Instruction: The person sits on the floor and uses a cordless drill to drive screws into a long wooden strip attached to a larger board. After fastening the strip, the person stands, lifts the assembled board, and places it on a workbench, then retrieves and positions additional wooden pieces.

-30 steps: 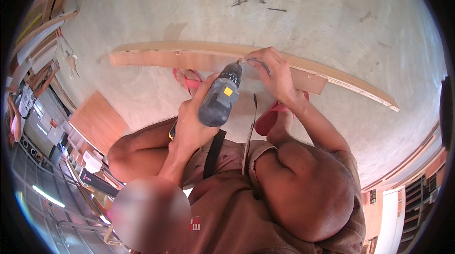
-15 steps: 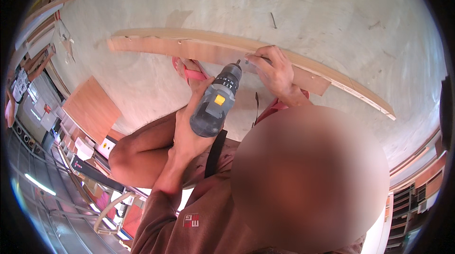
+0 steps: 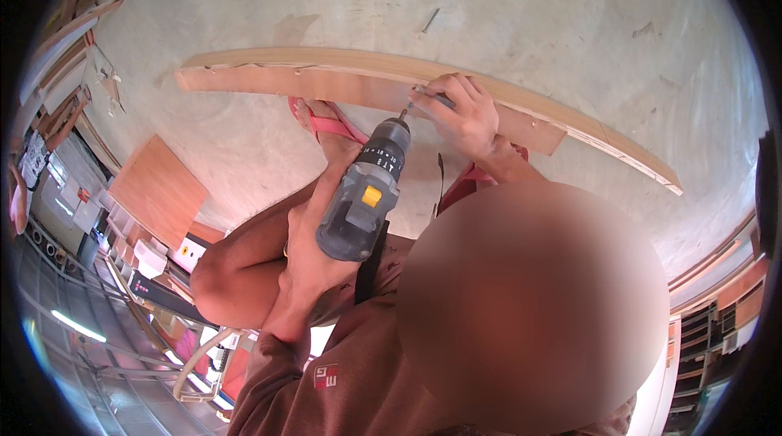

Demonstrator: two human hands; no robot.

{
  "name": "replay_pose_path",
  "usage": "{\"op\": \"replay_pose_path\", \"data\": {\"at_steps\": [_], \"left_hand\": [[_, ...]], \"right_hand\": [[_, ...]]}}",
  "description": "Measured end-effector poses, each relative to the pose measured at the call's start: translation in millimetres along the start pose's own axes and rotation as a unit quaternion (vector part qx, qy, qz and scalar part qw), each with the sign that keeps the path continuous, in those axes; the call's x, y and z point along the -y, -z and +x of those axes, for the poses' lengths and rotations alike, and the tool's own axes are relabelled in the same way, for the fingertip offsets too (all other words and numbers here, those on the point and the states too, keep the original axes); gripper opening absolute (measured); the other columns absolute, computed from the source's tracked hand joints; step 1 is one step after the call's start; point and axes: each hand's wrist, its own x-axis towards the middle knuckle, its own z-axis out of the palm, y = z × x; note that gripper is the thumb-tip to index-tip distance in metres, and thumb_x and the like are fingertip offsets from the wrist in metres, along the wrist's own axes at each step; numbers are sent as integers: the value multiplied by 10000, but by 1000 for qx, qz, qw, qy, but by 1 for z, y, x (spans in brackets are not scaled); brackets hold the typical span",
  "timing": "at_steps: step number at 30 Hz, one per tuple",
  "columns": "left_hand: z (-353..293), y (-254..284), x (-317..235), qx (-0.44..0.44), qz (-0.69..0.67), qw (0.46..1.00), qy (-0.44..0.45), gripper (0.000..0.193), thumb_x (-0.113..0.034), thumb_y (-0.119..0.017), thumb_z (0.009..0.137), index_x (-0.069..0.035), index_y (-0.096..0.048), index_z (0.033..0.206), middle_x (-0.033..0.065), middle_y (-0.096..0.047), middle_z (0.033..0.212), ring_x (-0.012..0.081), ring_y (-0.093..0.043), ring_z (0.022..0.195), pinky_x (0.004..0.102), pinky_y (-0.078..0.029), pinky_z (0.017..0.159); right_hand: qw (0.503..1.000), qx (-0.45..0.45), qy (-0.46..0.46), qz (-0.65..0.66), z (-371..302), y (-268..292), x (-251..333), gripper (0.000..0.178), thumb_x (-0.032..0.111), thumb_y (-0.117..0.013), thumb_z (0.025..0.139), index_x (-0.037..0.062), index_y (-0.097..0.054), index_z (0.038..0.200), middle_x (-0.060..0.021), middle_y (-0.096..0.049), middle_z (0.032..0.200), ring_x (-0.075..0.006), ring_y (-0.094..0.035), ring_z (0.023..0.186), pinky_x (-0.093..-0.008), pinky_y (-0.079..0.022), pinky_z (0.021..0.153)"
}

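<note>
While the left fingers point(image 3: 336, 173) wrap a drill point(image 3: 360, 201), the right fingers point(image 3: 466, 94) pinch a thin dark fastener point(image 3: 445, 100) near a plank point(image 3: 334, 82).

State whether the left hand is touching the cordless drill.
Touching: the head view shows the left hand closed against the cordless drill, no gap between them.

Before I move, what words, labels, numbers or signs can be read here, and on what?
Drill, its collar: white numbers and letters; I won't copy them.
Brown shirt, badge: red and white lettering, not copied.
Dark bar, lower left: marks too small to read.
Patterned shirt, far left: print too small to read.
</note>
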Motion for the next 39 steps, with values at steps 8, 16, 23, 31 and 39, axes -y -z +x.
{"op": "replay_pose_path", "data": {"at_steps": [8,16,23,31,39], "left_hand": [[4,-2,-5,-7,14,1000,0,690,-28,-735,827,-28,-490,1472,173,-717,1213,206,-698,1098,358,-531,979],[6,-1,-12,-5,38,999,17,684,-45,-741,831,-23,-494,1469,180,-726,1173,206,-701,1080,353,-532,967],[6,-3,-10,-9,22,1000,5,689,-51,-749,833,-22,-493,1472,169,-725,1157,185,-694,1046,345,-534,951],[6,-2,-9,-10,14,1000,9,682,-51,-747,836,-21,-495,1468,163,-725,1158,173,-683,1057,342,-528,956],[10,-5,-11,-13,44,999,-5,681,-69,-747,836,-38,-501,1470,159,-725,1192,167,-681,1077,338,-527,965]], "right_hand": [[1000,25,0,2,1,2,1,390,154,-663,740,195,-731,1122,1,-606,1055,-208,-622,1022,-348,-521,806],[1000,18,-6,3,3,3,3,362,172,-669,744,184,-733,1100,16,-617,1038,-188,-619,1003,-333,-513,796],[1000,21,-16,9,4,3,3,361,170,-682,752,186,-730,1110,24,-624,1043,-185,-620,1009,-335,-513,801],[999,27,-19,12,4,4,3,372,157,-683,749,182,-718,1118,23,-632,1054,-188,-614,1028,-336,-512,804],[1000,18,-9,11,2,1,2,380,175,-667,749,170,-718,1125,16,-630,1039,-188,-618,1024,-338,-512,793]]}}
